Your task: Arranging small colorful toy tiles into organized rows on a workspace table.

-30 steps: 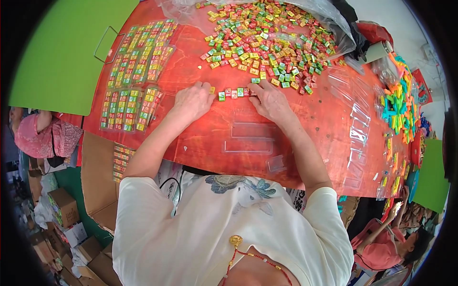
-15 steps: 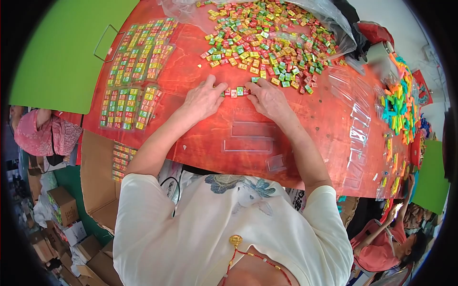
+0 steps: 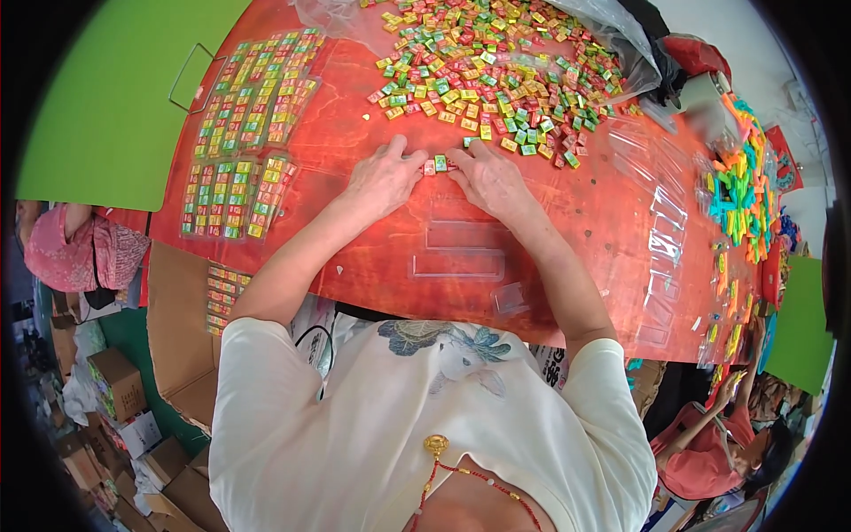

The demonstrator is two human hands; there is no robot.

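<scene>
Between my two hands lies a short row of small red, green and white boxes (image 3: 441, 163) on the red table. My left hand (image 3: 386, 181) presses the row's left end, its fingers curled together. From the other end my right hand (image 3: 490, 179) closes on the row, hiding part of it under its fingers. Just beyond my fingertips spreads a large heap of the same little boxes (image 3: 479, 93) in red, yellow and green. Nearer to me are clear plastic trays (image 3: 458, 264), lying flat.
Filled trays of little boxes (image 3: 215, 199) stand in rows at the left. More clear trays (image 3: 667, 244) lie at the right, before a pile of bright plastic pieces (image 3: 749, 191). A cardboard box (image 3: 182, 324) stands by the table's near left edge. Another person (image 3: 709, 452) sits at the right.
My hands have come slightly closer together, and less of the row shows between them. The whole view has shifted a little.
</scene>
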